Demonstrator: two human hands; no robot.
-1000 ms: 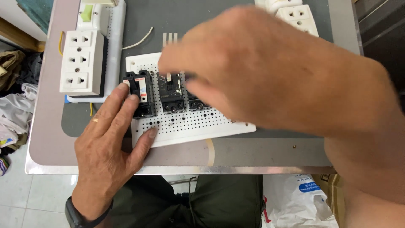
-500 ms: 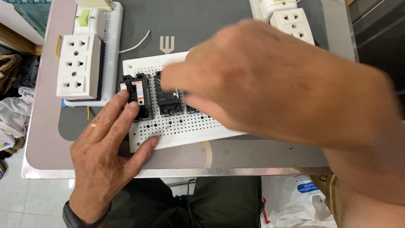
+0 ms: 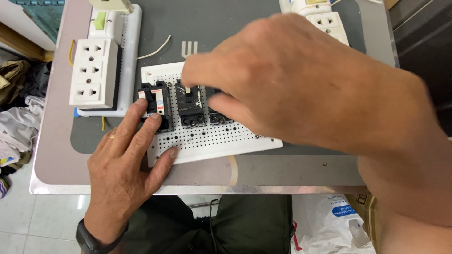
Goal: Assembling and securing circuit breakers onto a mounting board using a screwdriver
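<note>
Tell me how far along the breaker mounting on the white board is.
Two black breakers already sit side by side on the perforated board, with a third partly hidden beside them. In hand: the left hand steadies the board, fingers on the left breaker; the right hand reaches over the middle ones. No wires show on the breakers; a loose wire lies behind.

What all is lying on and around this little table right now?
Perforated board: one, white, table centre.
Circuit breakers: at least two showing, black, mounted on the board; more may be hidden behind the hand.
Socket strip: one, white, left of the board.
Second socket block: one, white, far right corner.
Loose wire: one, white, behind the board.
Table: one, grey, metal-edged.
Plastic bag: one, white, on the floor at right.
Left hand: resting on the board, fingertips at the leftmost breaker; dark wristwatch.
Right hand: over the breakers, fingertips at their tops.
</note>
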